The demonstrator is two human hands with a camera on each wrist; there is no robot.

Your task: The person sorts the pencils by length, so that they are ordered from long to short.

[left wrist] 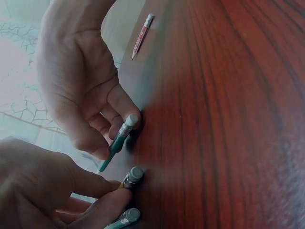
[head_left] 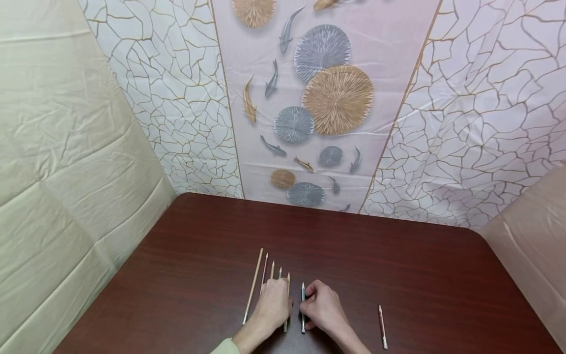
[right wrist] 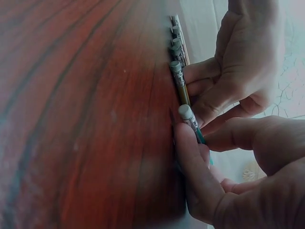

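Note:
My right hand [head_left: 326,309] pinches a teal pencil [head_left: 303,294] between thumb and fingers near its white eraser [right wrist: 185,111]. The pencil points away from me, low over or on the table. Just left of it, my left hand [head_left: 271,306] holds a yellow pencil [head_left: 289,281] by thumb and finger close to the eraser [left wrist: 136,173]. Under and beside that hand lie another teal pencil [head_left: 280,272], a tan pencil [head_left: 272,270] and a red pencil [head_left: 265,268], partly covered by it. A longer tan pencil [head_left: 253,289] lies leftmost in the row.
A short red-and-white pencil [head_left: 382,325] lies apart on the right of the dark wooden table [head_left: 424,275]. Patterned cloth [head_left: 305,162] hangs behind the table's far edge, and pale cloth [head_left: 53,196] hangs along the left side.

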